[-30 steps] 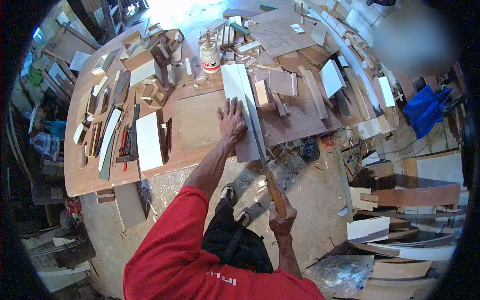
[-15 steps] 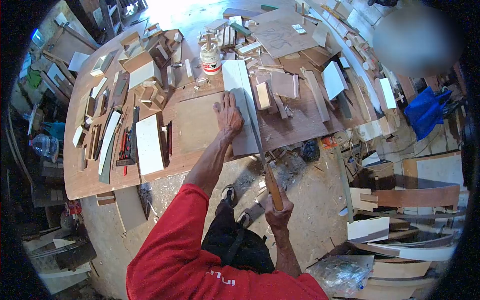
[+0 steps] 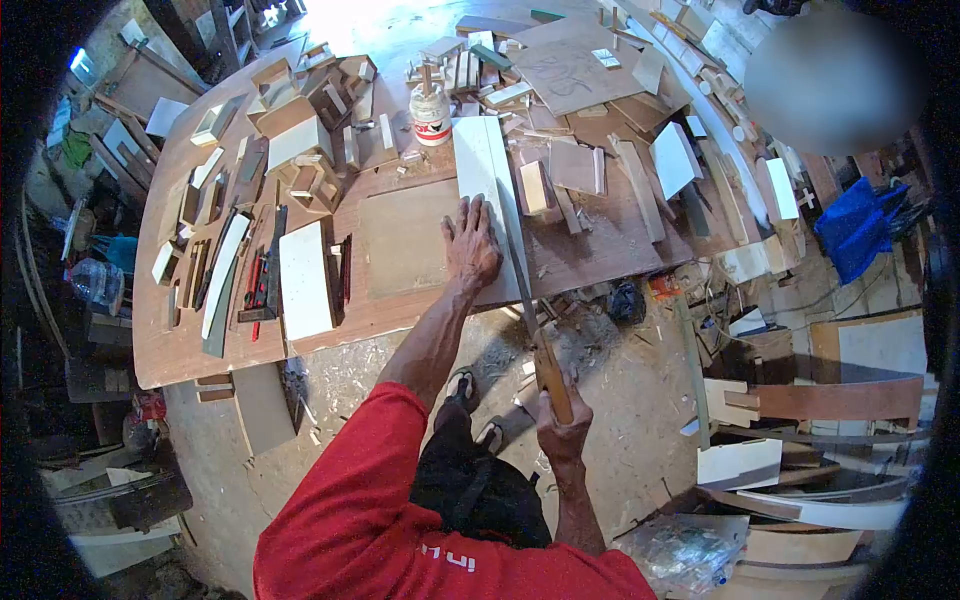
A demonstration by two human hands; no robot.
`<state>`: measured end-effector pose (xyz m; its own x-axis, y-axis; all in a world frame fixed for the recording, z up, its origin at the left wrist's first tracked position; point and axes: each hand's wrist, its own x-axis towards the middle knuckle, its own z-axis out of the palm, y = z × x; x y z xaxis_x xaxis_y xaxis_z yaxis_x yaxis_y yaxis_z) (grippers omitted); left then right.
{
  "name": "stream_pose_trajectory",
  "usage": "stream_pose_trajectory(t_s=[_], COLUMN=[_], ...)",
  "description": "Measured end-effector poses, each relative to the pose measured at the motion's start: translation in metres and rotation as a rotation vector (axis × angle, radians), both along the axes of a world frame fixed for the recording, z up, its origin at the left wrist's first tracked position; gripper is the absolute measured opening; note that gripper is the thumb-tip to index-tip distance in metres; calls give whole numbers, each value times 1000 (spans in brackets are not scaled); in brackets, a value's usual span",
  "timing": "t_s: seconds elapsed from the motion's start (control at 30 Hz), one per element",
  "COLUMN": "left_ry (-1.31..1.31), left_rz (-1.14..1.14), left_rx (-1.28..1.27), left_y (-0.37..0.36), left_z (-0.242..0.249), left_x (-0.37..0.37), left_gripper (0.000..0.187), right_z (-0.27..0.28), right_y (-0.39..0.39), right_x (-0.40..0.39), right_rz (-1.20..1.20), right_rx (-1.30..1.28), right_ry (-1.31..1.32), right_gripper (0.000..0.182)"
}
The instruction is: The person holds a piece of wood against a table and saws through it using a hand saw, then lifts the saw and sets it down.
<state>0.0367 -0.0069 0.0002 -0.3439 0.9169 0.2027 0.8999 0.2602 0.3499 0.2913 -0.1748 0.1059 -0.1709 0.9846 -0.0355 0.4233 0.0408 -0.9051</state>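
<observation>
A long white board (image 3: 480, 150) lies on the wooden table (image 3: 400, 318) and reaches its front edge. My left hand (image 3: 473, 245) presses flat on the board's near part, fingers stretched forward. Below the table edge, my right hand (image 3: 565, 428) is wrapped round the wooden handle of a saw (image 3: 528, 300). The saw's thin blade runs along the board's right side, right of my left hand. A flat brown panel (image 3: 405, 240) lies just left of the board.
Behind the board stands a white glue tub (image 3: 430, 115). Small wooden boxes (image 3: 298, 145) and a red and black tool (image 3: 262, 290) are at the left. Wood offcuts (image 3: 578, 167) lie at the right. A blue bag (image 3: 855, 228) hangs at the far right.
The fingers of my left hand are more spread on the board. My right hand and the saw handle have shifted slightly down in view. The table scene has moved a little to the right.
</observation>
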Motion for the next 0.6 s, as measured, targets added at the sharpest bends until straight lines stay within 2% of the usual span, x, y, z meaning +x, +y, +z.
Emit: stream_pose_trajectory(t_s=[0.17, 0.37, 0.47, 0.6], left_ry=[-14, -11, 11, 25], left_rz=[12, 17, 21, 25], left_rx=[41, 27, 46, -29], left_y=[1, 0, 0, -2], left_z=[-10, -12, -6, 2], left_x=[2, 1, 2, 2], left_gripper=[57, 52, 56, 66], right_z=[12, 14, -8, 8], right_y=[-30, -10, 3, -21], right_x=[19, 4, -1, 6], right_rz=[-39, -44, -20, -16], right_rx=[-99, -74, -15, -64], right_ry=[-98, -21, -17, -26], right_gripper=[42, 43, 43, 43])
